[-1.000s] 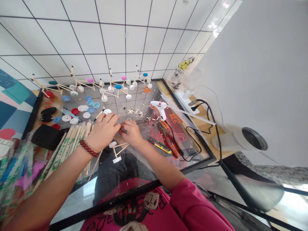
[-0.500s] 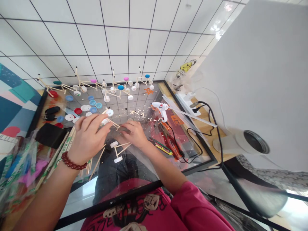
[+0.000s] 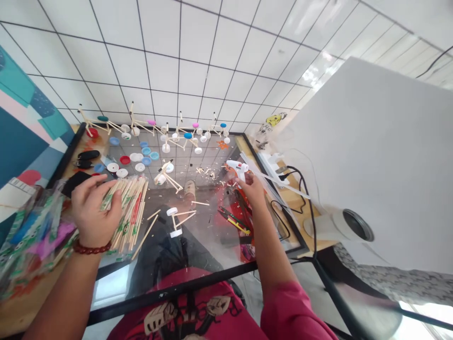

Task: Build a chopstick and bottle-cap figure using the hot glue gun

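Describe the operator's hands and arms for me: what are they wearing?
Both hands are ungloved. The left hand has a dark red beaded bracelet at its wrist; the right hand shows none. A short, plain magenta sleeve covers the right upper arm; no left sleeve is visible.

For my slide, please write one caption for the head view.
Right hand at a white glue gun, left hand near wooden sticks on a glass table.

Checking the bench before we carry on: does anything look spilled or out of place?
Yes: small scraps lie scattered across the glass tabletop, beside the glue gun at the right hand. They look like stray litter, unlike the sticks bunched near the left hand.
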`<state>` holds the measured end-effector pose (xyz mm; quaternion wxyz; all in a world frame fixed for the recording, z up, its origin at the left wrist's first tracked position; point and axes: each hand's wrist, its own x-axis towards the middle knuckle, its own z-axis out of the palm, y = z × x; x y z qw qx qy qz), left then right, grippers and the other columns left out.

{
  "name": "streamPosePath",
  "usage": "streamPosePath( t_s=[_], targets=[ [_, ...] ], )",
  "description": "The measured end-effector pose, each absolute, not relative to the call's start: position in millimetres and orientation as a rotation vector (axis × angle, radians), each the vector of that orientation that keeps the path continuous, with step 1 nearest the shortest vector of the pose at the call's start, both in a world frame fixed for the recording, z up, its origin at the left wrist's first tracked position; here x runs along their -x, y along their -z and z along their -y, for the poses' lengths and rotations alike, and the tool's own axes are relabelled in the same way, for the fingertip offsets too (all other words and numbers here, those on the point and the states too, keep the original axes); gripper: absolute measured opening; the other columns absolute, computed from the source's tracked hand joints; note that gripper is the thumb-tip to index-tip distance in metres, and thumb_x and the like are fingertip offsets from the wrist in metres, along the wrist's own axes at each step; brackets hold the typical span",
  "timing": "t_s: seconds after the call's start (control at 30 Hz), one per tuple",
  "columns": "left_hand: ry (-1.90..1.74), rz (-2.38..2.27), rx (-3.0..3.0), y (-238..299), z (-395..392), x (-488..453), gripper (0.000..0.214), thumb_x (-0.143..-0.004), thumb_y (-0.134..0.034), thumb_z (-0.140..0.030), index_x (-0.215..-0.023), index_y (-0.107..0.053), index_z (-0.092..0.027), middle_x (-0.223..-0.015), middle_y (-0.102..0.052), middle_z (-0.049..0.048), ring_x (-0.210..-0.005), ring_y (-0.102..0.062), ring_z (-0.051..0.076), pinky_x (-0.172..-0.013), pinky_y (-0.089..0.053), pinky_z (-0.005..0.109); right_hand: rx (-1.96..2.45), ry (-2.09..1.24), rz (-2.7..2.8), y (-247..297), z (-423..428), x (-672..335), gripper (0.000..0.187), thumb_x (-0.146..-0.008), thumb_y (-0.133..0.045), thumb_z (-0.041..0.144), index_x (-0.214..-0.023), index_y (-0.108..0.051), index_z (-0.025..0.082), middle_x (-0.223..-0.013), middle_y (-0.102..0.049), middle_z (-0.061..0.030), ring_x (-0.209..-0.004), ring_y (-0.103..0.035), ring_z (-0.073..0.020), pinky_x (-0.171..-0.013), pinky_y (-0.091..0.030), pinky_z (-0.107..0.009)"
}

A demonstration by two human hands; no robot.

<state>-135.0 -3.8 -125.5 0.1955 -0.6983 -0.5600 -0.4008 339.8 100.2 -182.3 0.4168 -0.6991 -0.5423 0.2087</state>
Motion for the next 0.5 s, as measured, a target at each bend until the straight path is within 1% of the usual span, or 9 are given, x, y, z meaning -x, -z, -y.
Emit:
streamPosePath(
  t_s=[0.07,0.17,0.27,0.33,0.4,0.5],
  targets=[
    [1.323,1.603,1.848,136,2,142,0.029,-0.093,-0.070,-0.020,-0.122,-0.073,-0.023,-0.123,-0.074,0.0111,-0.116,-0.072,0.032,-0.103,-0.061,0.052,1.690,-0.567,1.357,182,-114,-332,0.063,-0.073,-0.077,0.060,-0.114,-0.072,0.013,-0.108,-0.081,-0.0166,-0.094,-0.073,-0.0281,-0.086,-0.058,-0.041],
    [1.529,1.613,1.714,148,-4,145,0.017,-0.090,-0.072,-0.023,-0.106,-0.078,-0.021,-0.109,-0.077,0.0096,-0.105,-0.075,0.029,-0.100,-0.062,0.050,1.711,-0.530,1.368,176,-124,-326,0.060,-0.068,-0.078,0.062,-0.103,-0.075,0.014,-0.096,-0.081,-0.0133,-0.088,-0.070,-0.0289,-0.087,-0.056,-0.044],
    [1.584,1.606,1.671,152,-6,146,0.017,-0.089,-0.073,-0.021,-0.104,-0.079,-0.018,-0.109,-0.078,0.0123,-0.105,-0.076,0.028,-0.100,-0.061,0.048,1.705,-0.512,1.385,168,-124,-322,0.061,-0.067,-0.075,0.065,-0.100,-0.077,0.013,-0.089,-0.079,-0.0122,-0.084,-0.068,-0.0302,-0.088,-0.055,-0.048],
    [1.596,1.592,1.659,150,-5,146,0.018,-0.089,-0.074,-0.020,-0.106,-0.080,-0.017,-0.110,-0.079,0.0141,-0.106,-0.076,0.029,-0.099,-0.061,0.048,1.679,-0.510,1.405,162,-117,-317,0.061,-0.070,-0.073,0.066,-0.100,-0.078,0.012,-0.092,-0.080,-0.0130,-0.087,-0.070,-0.0312,-0.089,-0.055,-0.049],
    [1.598,1.583,1.659,149,-4,147,0.020,-0.088,-0.075,-0.019,-0.107,-0.080,-0.016,-0.111,-0.079,0.0152,-0.106,-0.076,0.029,-0.099,-0.061,0.048,1.626,-0.531,1.426,155,-101,-308,0.059,-0.076,-0.070,0.065,-0.103,-0.078,0.014,-0.097,-0.081,-0.0130,-0.092,-0.071,-0.0311,-0.091,-0.055,-0.046],
    [1.598,1.575,1.661,149,-3,149,0.024,-0.086,-0.076,-0.018,-0.109,-0.080,-0.017,-0.112,-0.079,0.0154,-0.107,-0.076,0.031,-0.101,-0.060,0.049,1.472,-0.662,1.458,147,-68,-288,0.049,-0.085,-0.071,0.059,-0.108,-0.078,0.016,-0.101,-0.082,-0.0111,-0.094,-0.073,-0.0281,-0.090,-0.057,-0.042]
  ],
)
